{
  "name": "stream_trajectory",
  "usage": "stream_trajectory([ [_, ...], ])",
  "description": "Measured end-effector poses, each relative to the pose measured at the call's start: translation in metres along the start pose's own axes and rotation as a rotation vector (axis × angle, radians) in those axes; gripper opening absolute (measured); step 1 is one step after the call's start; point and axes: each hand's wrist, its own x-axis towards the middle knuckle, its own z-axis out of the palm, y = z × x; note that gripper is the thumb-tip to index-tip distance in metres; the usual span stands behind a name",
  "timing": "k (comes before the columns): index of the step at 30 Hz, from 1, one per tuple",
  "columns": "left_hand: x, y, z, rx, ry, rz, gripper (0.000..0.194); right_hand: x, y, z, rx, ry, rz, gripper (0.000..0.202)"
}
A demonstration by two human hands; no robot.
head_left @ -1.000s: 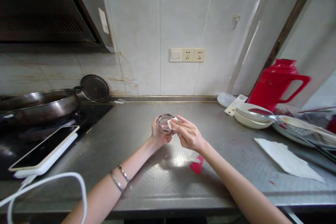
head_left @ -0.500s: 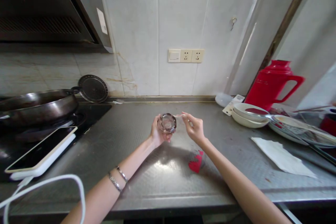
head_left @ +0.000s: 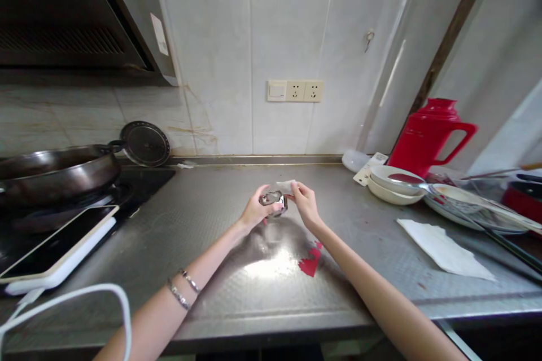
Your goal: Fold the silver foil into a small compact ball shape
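Above the middle of the steel counter, my left hand (head_left: 254, 210) is wrapped round a small dark, clear glass dish (head_left: 277, 208), which is tilted. My right hand (head_left: 304, 202) is at the dish's right side and pinches a small piece of white tissue (head_left: 285, 186) that sticks out over the far rim. Beneath and a little right of the hands, a torn red sticker (head_left: 310, 261) lies on the counter (head_left: 203, 293).
At the left are a pan (head_left: 59, 175) on the stove, a round dark lid (head_left: 146, 144) and a phone (head_left: 63, 242) with a white cable. On the right stand bowls (head_left: 392, 192), a red thermos (head_left: 427, 138), plates and a flat tissue (head_left: 444, 248).
The dish has been tilted in my left hand. My right hand has come closer to it, and the white tissue in its fingers now shows clearly. The view has shifted slightly.
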Motion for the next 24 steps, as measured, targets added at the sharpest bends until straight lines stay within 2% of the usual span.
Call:
stream_trajectory([
  [4,0.000,-0.005,0.003,0.051,0.051,0.071,0.090,-0.005,0.002,0.001,0.034,-0.054,0.095,0.031],
  [9,0.006,-0.016,0.001,0.056,0.111,0.254,0.093,-0.002,0.005,0.000,0.127,0.018,0.193,0.026],
  [12,0.008,-0.020,0.000,0.033,0.054,0.272,0.099,-0.001,0.007,0.000,0.145,0.042,0.225,0.028],
  [17,0.001,-0.018,0.005,0.034,-0.077,0.234,0.106,-0.001,0.007,0.002,0.165,0.058,0.272,0.017],
  [20,-0.004,-0.017,0.008,0.022,-0.130,0.230,0.107,-0.003,0.004,0.007,0.179,0.013,0.300,0.013],
  [24,-0.008,-0.016,0.011,-0.006,-0.152,0.249,0.098,-0.005,-0.001,0.009,0.214,-0.116,0.381,0.024],
])
